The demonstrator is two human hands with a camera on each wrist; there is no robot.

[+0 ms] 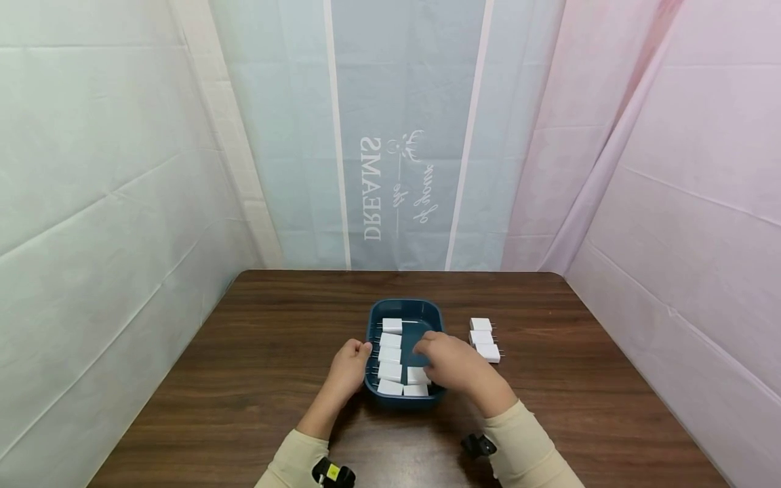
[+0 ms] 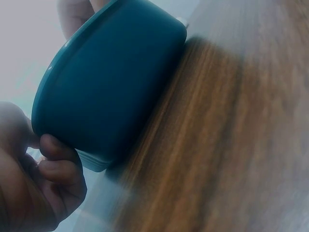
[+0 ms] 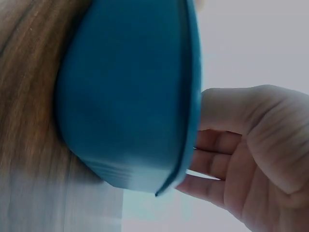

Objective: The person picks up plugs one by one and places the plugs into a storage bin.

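A dark blue plastic basin (image 1: 405, 401) stands on the table, with several white plug adapters (image 1: 390, 371) lined up along its left side. Two more, including one adapter (image 1: 415, 390), sit at its near right. My left hand (image 1: 349, 369) grips the basin's left rim between thumb and curled fingers; the left wrist view shows this left hand (image 2: 43, 179) at the rim. Reaching over the right rim, my right hand (image 1: 457, 366) has its fingers bent down inside, beside the nearer adapters. In the right wrist view, the basin wall hides the fingertips of the right hand (image 3: 256, 145); I cannot tell whether they hold an adapter.
Three white adapters (image 1: 481, 338) lie in a column on the table right of the basin, prongs facing right. The brown wooden table (image 1: 274, 318) meets a pale blue curtain (image 1: 403, 102) at its back edge, with white cloth on both sides.
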